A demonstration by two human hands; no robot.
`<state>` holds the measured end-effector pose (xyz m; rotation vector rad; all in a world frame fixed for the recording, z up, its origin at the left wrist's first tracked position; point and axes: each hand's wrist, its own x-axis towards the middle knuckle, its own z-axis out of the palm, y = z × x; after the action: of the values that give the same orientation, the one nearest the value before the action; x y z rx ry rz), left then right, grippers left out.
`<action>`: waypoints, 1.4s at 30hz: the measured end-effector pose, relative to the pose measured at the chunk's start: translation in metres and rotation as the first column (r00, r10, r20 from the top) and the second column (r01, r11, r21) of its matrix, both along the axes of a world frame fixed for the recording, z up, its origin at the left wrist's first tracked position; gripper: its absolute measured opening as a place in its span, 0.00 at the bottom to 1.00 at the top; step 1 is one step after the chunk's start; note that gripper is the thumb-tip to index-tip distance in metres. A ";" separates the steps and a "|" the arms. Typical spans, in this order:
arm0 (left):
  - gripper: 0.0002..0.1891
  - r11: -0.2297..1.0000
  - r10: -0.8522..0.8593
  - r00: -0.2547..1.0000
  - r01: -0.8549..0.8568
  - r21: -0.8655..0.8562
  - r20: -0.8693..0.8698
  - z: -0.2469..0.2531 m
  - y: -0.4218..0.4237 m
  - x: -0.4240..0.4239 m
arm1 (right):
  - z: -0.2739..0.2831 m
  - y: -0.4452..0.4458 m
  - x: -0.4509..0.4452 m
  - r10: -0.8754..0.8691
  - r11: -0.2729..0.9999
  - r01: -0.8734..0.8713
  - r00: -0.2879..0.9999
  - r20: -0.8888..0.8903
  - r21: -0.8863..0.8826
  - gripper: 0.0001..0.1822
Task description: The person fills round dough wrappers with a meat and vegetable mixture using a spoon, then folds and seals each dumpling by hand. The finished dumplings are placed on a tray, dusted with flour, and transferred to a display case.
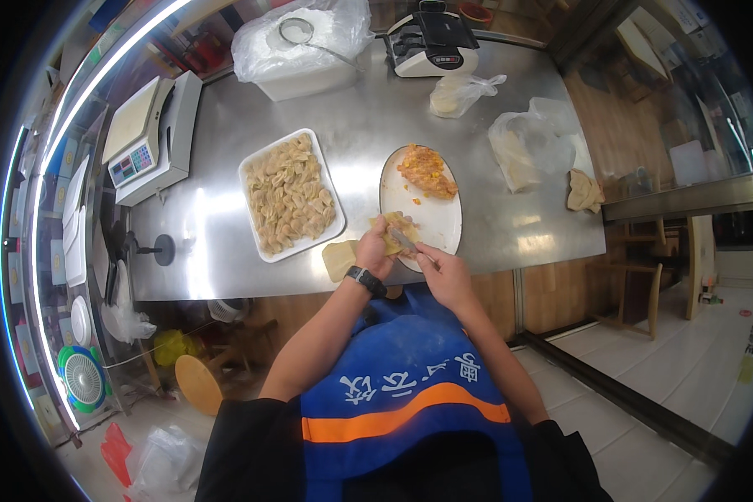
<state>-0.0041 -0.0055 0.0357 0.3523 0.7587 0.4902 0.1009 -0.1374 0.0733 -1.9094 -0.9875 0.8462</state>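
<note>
My left hand [374,250] holds a yellowish dough wrapper [394,231] over the near left edge of an oval white plate [442,232]. With my right hand [440,270] I grip a small flat spreading tool [404,240], its end on filling in the wrapper. A mound of orange-pink filling with yellow bits [428,170] lies on the far part of the plate. More wrappers [339,260] lie on the steel table beside my left wrist. To the left, a white tray [342,224] is covered with folded dumplings [288,194].
A scale [141,135] stands at the table's left end. At the back are a plastic-covered white tub [307,81] and a black-and-white machine [433,47]. Plastic bags [457,97] and a crumpled cloth [584,191] lie on the right. The steel table's near edge [238,295] runs before me.
</note>
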 end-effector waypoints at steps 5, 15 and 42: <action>0.26 0.998 0.025 1.000 -0.024 -0.050 0.015 0.001 -0.003 -0.004 | -0.042 -0.002 0.014 -0.092 0.984 0.139 0.929 -0.359 0.109 0.18; 0.25 0.998 0.034 0.999 -0.035 -0.051 -0.019 0.011 -0.004 -0.008 | -0.006 -0.004 0.001 -0.074 0.994 0.091 0.960 -0.269 0.053 0.19; 0.29 0.997 0.015 0.990 -0.004 -0.079 0.137 0.003 -0.011 -0.017 | 0.031 0.012 0.000 0.135 0.984 -0.115 0.978 0.156 -0.134 0.16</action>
<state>-0.0211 -0.0165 0.0386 0.2388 0.6443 0.4874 0.1011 -0.1256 0.1043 -2.0669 -1.1897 0.8492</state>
